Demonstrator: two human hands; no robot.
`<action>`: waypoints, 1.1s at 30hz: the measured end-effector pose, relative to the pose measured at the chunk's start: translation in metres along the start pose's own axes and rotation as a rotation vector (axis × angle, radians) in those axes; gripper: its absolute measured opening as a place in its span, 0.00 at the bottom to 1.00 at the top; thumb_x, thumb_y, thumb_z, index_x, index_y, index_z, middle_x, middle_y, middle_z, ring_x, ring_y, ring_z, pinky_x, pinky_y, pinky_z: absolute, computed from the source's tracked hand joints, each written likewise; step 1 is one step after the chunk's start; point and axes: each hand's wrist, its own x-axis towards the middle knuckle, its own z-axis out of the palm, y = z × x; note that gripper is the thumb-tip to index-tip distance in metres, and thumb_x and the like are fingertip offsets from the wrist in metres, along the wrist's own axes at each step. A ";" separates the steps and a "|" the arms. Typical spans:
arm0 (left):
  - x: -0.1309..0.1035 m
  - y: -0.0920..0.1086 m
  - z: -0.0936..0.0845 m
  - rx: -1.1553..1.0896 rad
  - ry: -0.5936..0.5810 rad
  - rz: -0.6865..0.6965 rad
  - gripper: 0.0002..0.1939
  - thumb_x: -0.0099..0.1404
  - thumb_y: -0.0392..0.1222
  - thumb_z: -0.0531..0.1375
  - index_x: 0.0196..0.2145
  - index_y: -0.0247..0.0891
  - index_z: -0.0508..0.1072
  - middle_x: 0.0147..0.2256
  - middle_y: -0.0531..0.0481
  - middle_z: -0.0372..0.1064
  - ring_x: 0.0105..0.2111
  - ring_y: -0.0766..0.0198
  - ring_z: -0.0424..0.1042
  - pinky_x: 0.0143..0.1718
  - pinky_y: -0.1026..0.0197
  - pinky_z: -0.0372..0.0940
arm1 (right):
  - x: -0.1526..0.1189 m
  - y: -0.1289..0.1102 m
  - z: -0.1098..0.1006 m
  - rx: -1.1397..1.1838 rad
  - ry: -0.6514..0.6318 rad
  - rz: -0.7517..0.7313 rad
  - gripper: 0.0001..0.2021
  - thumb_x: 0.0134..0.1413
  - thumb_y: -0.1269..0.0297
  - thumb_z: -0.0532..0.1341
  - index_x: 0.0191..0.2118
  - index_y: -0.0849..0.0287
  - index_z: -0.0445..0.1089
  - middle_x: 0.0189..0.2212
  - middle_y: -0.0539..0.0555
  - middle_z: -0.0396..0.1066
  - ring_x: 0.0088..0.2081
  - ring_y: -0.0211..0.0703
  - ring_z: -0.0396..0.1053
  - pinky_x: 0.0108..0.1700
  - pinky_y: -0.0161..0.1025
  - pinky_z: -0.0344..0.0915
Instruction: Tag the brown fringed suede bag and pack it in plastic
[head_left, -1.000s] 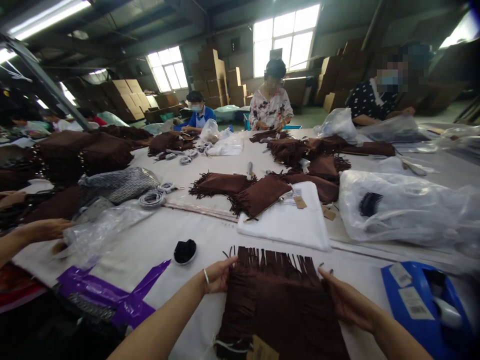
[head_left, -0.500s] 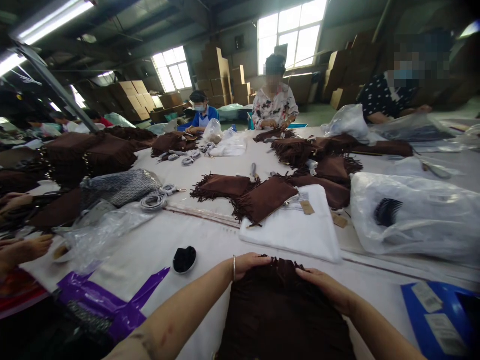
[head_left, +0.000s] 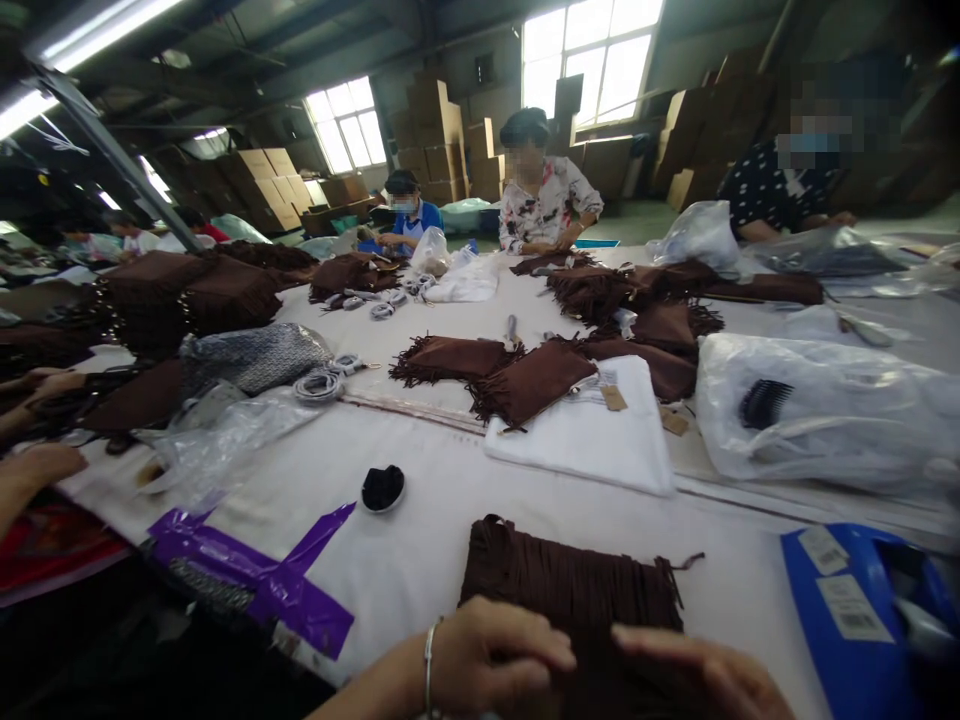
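Two hands are working at the near table edge: the left hand (head_left: 495, 655), with a bracelet on the wrist, is lying flat with fingers spread on a brown fringed bag (head_left: 574, 600), and the right hand (head_left: 705, 675) is resting open on it too, neither gripping. Just left, a purple plastic strip (head_left: 255, 575) is lying flat, and a blue tape dispenser (head_left: 862, 610) is sitting right. Beyond the bag, a small black dish (head_left: 383, 488) and a white folded cloth (head_left: 592, 440) are sitting mid-table. Farther back, more brown bags (head_left: 525, 375) and clear plastic bags (head_left: 825, 420) are crowding things, with people working at the far side.
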 end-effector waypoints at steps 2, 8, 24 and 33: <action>0.012 0.007 -0.015 0.044 0.269 -0.116 0.17 0.68 0.48 0.52 0.50 0.40 0.72 0.50 0.48 0.70 0.53 0.59 0.67 0.59 0.58 0.57 | 0.014 -0.006 -0.023 0.192 0.414 -0.014 0.20 0.59 0.49 0.51 0.42 0.54 0.74 0.44 0.57 0.74 0.51 0.51 0.67 0.57 0.49 0.61; 0.030 -0.035 -0.060 0.107 0.692 -0.312 0.18 0.63 0.52 0.56 0.44 0.39 0.75 0.48 0.45 0.71 0.52 0.54 0.66 0.60 0.52 0.54 | 0.014 0.022 -0.087 0.185 0.664 0.473 0.22 0.55 0.45 0.53 0.37 0.61 0.71 0.36 0.62 0.76 0.39 0.54 0.74 0.48 0.51 0.68; 0.041 -0.050 -0.050 0.142 0.223 -0.319 0.16 0.62 0.50 0.58 0.45 0.41 0.75 0.46 0.47 0.72 0.49 0.54 0.68 0.57 0.53 0.56 | 0.033 0.011 -0.025 -0.231 0.356 0.174 0.25 0.56 0.43 0.51 0.50 0.55 0.69 0.52 0.56 0.69 0.56 0.52 0.61 0.62 0.50 0.50; -0.022 -0.048 0.002 0.721 0.253 -0.060 0.26 0.66 0.37 0.54 0.60 0.44 0.56 0.61 0.45 0.53 0.62 0.54 0.50 0.61 0.42 0.52 | -0.017 0.049 0.005 -0.745 -0.056 0.019 0.24 0.53 0.52 0.59 0.57 0.42 0.58 0.60 0.47 0.54 0.63 0.56 0.47 0.63 0.61 0.39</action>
